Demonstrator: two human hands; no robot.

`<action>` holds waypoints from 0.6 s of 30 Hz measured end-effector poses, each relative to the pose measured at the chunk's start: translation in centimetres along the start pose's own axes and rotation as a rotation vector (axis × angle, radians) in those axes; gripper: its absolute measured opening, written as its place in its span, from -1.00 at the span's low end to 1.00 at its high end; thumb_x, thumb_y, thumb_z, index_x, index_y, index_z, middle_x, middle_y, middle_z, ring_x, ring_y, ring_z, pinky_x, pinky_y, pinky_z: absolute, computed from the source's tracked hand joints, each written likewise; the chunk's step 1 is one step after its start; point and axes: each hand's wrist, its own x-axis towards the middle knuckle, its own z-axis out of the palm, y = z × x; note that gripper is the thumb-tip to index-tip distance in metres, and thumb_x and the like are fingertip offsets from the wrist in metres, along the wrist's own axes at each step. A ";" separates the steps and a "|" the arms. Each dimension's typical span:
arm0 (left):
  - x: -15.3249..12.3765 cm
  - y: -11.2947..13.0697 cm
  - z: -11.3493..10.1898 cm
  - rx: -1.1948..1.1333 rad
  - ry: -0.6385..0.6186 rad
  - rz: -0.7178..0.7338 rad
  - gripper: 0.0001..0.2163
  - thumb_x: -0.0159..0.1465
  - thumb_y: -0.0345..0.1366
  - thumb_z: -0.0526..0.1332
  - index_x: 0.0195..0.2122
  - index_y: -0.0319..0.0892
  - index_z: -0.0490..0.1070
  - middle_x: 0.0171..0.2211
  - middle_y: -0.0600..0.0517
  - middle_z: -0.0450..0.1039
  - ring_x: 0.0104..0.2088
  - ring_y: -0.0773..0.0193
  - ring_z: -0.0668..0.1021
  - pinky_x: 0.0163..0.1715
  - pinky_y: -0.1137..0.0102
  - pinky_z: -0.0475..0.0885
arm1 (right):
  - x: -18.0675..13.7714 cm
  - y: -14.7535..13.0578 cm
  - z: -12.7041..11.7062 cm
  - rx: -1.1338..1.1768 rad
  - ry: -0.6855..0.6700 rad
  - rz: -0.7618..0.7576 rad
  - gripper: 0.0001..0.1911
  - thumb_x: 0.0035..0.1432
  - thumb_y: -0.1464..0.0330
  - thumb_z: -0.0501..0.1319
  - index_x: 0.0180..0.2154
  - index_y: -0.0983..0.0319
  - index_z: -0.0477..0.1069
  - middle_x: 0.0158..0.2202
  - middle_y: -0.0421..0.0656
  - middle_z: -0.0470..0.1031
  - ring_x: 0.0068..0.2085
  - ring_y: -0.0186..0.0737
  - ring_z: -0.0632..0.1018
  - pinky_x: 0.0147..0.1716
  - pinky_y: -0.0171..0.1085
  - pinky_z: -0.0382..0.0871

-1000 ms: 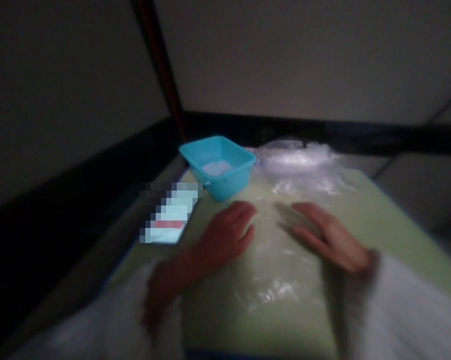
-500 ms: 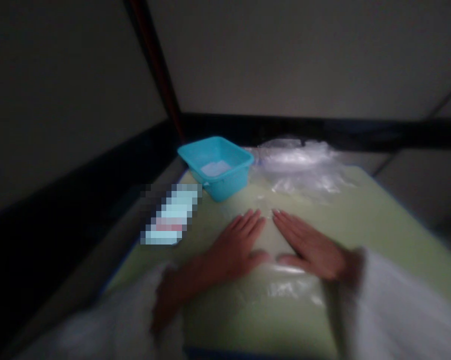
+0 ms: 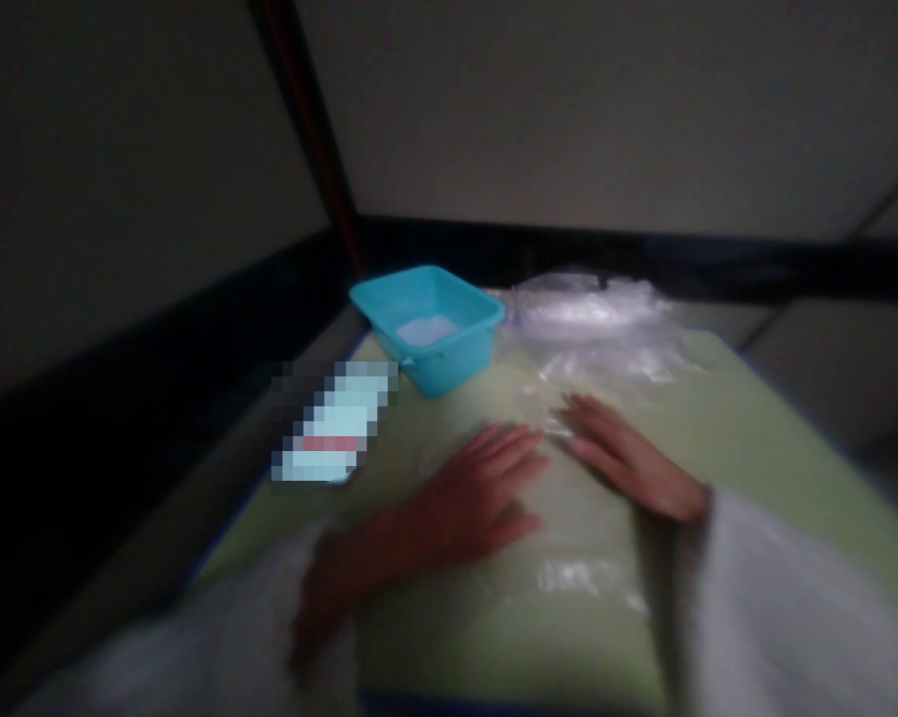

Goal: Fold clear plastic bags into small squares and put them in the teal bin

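A clear plastic bag or sheet (image 3: 579, 576) lies flat on the yellow-green table, with shiny creases near its front end. My left hand (image 3: 486, 490) rests over its left side, fingers stretched out and pointing right. On the far right part of the plastic is my right hand (image 3: 624, 453), its fingers extended and pointing left. Neither hand grips anything. The view is dim and blurred, so I cannot tell whether something thin lies inside the plastic.
A turquoise plastic basin (image 3: 449, 363) holding whitish pieces stands at the back left. Right of it is a heap of clear plastic bags (image 3: 594, 324). A pixelated pale object (image 3: 336, 423) lies by the left edge of the table (image 3: 763, 448). Walls rise behind and at left.
My right hand has moved a little away from me and its thumb has drawn closer to the fingers. My left hand has shifted slightly right and turned.
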 end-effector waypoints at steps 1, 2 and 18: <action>0.0 0.3 0.0 -0.010 -0.008 0.035 -0.50 0.27 -0.09 0.11 0.16 -0.27 0.22 0.26 -0.21 0.09 0.28 0.02 0.12 0.24 0.06 0.00 | 0.2 0.1 0.2 0.001 0.008 0.001 -0.41 0.28 0.03 -0.09 0.16 0.24 0.25 0.25 0.06 0.16 0.27 0.07 0.14 0.20 0.15 0.01; 0.0 0.5 0.0 -0.017 -0.020 0.062 -0.51 0.27 -0.10 0.11 0.15 -0.26 0.23 0.25 -0.20 0.11 0.28 0.03 0.13 0.24 0.06 0.01 | 0.4 0.3 0.4 -0.007 0.007 -0.007 -0.42 0.29 0.03 -0.09 0.14 0.23 0.27 0.24 0.06 0.18 0.26 0.08 0.16 0.19 0.16 0.02; -0.1 0.5 0.3 -0.009 -0.056 0.090 -0.60 0.30 -0.16 0.10 0.11 -0.23 0.28 0.21 -0.13 0.21 0.24 0.11 0.20 0.25 0.14 -0.01 | 0.6 -1.4 -0.2 -0.030 0.032 -0.113 -0.55 0.29 0.18 0.02 0.14 0.20 0.25 0.16 0.03 0.30 0.19 0.03 0.30 0.19 0.23 -0.11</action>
